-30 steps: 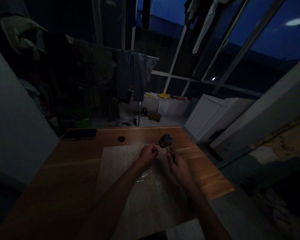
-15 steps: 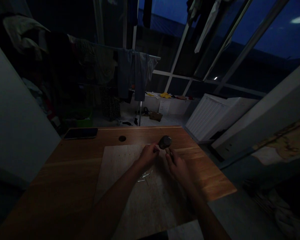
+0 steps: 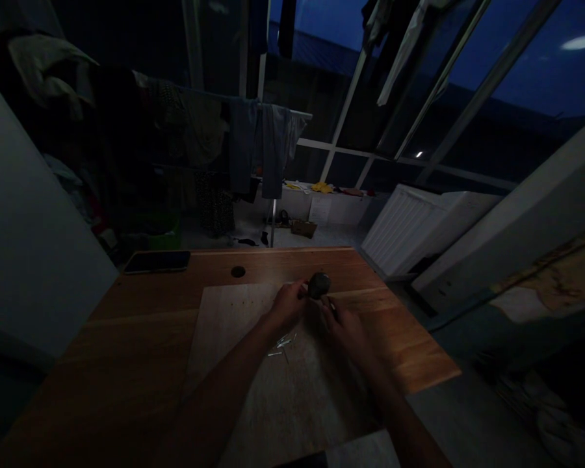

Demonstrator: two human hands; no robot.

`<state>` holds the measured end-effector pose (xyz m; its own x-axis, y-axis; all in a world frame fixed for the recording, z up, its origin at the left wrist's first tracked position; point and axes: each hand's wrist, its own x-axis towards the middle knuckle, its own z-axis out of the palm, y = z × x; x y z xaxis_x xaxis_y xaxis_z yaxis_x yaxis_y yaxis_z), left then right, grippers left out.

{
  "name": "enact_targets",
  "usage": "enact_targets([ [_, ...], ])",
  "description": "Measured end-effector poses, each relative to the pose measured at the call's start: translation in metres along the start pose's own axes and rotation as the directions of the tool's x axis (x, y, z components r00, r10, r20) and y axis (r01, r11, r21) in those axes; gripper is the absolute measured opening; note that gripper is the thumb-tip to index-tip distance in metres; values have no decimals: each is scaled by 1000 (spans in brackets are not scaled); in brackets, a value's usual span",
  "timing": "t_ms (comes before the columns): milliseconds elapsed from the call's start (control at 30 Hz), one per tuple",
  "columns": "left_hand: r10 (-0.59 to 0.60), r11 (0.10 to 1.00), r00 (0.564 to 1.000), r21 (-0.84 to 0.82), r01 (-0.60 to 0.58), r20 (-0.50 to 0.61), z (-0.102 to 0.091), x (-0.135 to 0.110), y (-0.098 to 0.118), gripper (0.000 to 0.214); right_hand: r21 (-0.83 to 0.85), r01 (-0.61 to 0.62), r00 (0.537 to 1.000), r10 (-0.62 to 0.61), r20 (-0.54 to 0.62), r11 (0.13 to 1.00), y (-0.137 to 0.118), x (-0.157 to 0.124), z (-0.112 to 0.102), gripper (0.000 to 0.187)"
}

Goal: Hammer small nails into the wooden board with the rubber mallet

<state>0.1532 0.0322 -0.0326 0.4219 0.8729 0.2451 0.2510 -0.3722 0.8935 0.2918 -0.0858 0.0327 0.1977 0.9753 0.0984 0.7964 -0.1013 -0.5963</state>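
Observation:
My right hand is closed around the handle of a dark-headed mallet. The mallet's head is beside the fingertips of my left hand, above the far right part of a pale wooden board. My left fingers are pinched together near the board's far edge; whatever is between them is too small and dark to make out. Several loose, shiny nails lie on the board by my left forearm. A row of small nail-like points runs along the board's far left side.
The board rests on a wooden table with a round hole near its far edge. A phone lies at the far left corner. A flat dark-and-pale object is at the near edge. Clothes hang beyond the table.
The mallet's head has come down slightly and a little left, closer to my left fingertips. My right hand has dipped with it, while my left hand has stayed nearly in place.

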Motion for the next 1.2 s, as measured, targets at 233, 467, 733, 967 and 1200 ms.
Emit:
enact_targets([
  [233, 6, 1000, 1000, -5, -6, -16, 1, -1, 1, 41, 62, -1, 996, 6, -84, 998, -2, -1, -10, 58],
  [467, 8, 1000, 1000, 3, -8, 14, -2, -1, 2, 37, 35, -13, 1000, 14, -9, 999, -2, -1, 2, 54],
  [733, -3, 1000, 1000, 1, 3, 4, -2, -2, 4, 42, 84, -36, 996, 42, -73, 996, -10, -4, -10, 61],
  [967, 4, 1000, 1000, -5, -4, 15, -4, -4, 10, 37, 27, -15, 1000, 16, -23, 1000, -4, -5, 4, 52],
  [1200, 11, 1000, 1000, 8, -11, -7, -1, -2, 4, 43, 74, -25, 993, 34, -114, 997, -6, -5, -7, 59],
])
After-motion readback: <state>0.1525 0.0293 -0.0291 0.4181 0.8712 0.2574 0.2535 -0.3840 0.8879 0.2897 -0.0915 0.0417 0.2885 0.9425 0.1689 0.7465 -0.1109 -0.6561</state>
